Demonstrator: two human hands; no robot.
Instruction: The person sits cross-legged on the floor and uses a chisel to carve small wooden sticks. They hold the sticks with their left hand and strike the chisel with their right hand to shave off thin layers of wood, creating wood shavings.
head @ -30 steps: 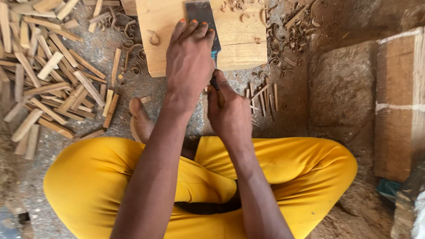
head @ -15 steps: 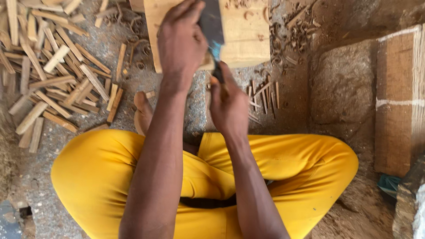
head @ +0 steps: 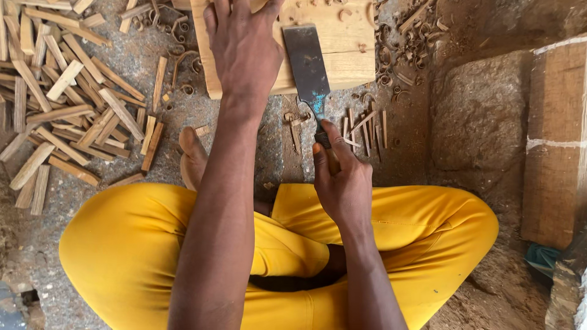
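Chisel (head: 307, 67) sits in my right hand (head: 342, 180) grip, blade ahead on the board (head: 342, 46); left hand (head: 244, 46) presses flat there.

Yellow trousers (head: 428, 226), pale wooden board (head: 342, 49), grey chisel blade (head: 306, 61).

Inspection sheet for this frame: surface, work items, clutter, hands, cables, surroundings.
Surface: dusty bare ground.
Work items: pale wooden board lying flat; wide flat chisel, its blade resting on the board.
Clutter: pile of split wood sticks at left; curled shavings around the board.
Hands: left hand pressed flat on the board; right hand gripping the chisel handle.
Cables: nothing seen.
Surroundings: large stone and a wooden block at right; person sits cross-legged in yellow trousers.
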